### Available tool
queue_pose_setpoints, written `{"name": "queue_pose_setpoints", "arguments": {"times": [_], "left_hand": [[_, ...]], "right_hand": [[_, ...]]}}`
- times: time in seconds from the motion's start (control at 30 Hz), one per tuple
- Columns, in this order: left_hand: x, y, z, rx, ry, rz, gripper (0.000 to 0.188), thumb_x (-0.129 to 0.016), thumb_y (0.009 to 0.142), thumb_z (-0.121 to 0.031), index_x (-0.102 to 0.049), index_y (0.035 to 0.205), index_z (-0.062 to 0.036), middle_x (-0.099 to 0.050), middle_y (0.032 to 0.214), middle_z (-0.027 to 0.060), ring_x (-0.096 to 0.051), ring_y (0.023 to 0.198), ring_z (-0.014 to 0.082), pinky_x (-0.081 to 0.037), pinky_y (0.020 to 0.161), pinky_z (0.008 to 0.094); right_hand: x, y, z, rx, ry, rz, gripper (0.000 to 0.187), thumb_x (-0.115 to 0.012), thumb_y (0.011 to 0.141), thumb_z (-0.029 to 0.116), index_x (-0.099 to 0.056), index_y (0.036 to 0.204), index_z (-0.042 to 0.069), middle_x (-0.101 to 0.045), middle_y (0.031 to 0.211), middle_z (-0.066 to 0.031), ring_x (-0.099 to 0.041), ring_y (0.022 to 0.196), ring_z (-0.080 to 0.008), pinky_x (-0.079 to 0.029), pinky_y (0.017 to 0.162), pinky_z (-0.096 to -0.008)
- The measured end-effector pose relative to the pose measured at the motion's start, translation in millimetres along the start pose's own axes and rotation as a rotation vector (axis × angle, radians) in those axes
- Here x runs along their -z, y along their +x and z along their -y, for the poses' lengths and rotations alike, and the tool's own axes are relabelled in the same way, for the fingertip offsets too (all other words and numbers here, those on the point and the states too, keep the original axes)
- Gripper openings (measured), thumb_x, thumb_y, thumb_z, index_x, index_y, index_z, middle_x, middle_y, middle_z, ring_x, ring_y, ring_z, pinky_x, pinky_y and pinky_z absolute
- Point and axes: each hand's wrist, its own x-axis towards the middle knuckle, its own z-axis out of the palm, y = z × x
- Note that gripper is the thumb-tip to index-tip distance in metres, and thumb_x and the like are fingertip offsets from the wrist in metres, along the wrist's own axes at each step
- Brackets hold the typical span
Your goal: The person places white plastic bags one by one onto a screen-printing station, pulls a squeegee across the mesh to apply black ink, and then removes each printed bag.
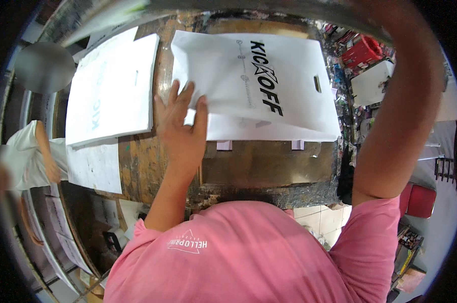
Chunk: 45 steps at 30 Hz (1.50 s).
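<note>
A flat white bag (213, 65) with bold black lettering, smaller grey print and a cut-out handle slot lies on the brown work board (269, 166). Its left end is slightly lifted and creased. My left hand (183, 113) rests at that end, fingers spread and stretched out, the fingertips touching the bag. My right arm (402, 101) reaches up to the far edge of the view, where its hand is out of sight. Left of my left hand sits a stack of similar white bags (112, 91) with faint print.
Two small pale tabs (224, 145) stick out under the bag's near edge. A blurred pale bar (269, 9) crosses the far side. At right are a red container (362, 50) and clutter. Another person (36, 156) stands at left beside racks (62, 232).
</note>
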Motion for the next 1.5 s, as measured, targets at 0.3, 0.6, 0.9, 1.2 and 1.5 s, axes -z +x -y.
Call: {"name": "queue_pose_setpoints", "arguments": {"times": [0.3,0.6,0.9,1.2,1.5], "left_hand": [[104,-18,122,0.393,-0.180,-0.169,0.038,-0.065,0.093,-0.013,-0.066,0.129,0.0000,-0.059,0.140,0.0197,-0.056,0.132,0.0282,-0.017,0.123,0.0447],[247,-51,308,0.280,0.530,-0.313,0.039,-0.068,0.091,-0.019,-0.068,0.128,-0.0058,-0.064,0.131,0.0218,-0.060,0.124,0.0288,-0.035,0.112,0.0417],[95,-64,6,0.586,-1.917,0.291,0.093,-0.048,0.093,-0.071,-0.024,0.156,-0.0065,-0.045,0.150,0.0173,-0.045,0.137,0.0370,-0.031,0.118,0.0535],[29,-158,66,1.194,-1.604,0.264,0.104,-0.028,0.090,-0.085,-0.037,0.148,0.0015,-0.052,0.142,0.0211,-0.051,0.131,0.0364,-0.038,0.113,0.0529],[25,-182,84,1.124,-1.610,0.276,0.098,-0.028,0.089,-0.085,-0.050,0.139,-0.0035,-0.058,0.139,0.0143,-0.056,0.127,0.0315,-0.043,0.108,0.0573]], "right_hand": [[14,4,15,-0.130,0.048,0.098,0.035,-0.048,0.088,0.031,-0.059,0.068,0.005,-0.049,0.053,-0.0023,-0.040,0.047,-0.0147,-0.041,0.050,-0.0364],[-22,-28,-20,0.149,-0.253,-0.241,0.050,-0.052,0.094,0.040,-0.062,0.130,0.008,-0.066,0.116,-0.0245,-0.064,0.099,-0.0432,-0.047,0.092,-0.0478],[-64,-138,-7,0.215,-0.140,0.101,0.055,-0.071,0.083,0.028,-0.060,0.131,0.003,-0.062,0.114,-0.0201,-0.058,0.107,-0.0382,-0.043,0.094,-0.0503],[-157,-248,-4,0.032,0.195,0.584,0.038,-0.074,0.082,0.034,-0.067,0.110,0.009,-0.064,0.095,-0.0099,-0.063,0.091,-0.0313,-0.053,0.075,-0.0437],[-268,-143,-83,0.154,0.093,0.331,0.042,-0.080,0.075,0.029,-0.062,0.108,0.010,-0.058,0.097,-0.0074,-0.060,0.092,-0.0297,-0.054,0.072,-0.0431]]}}
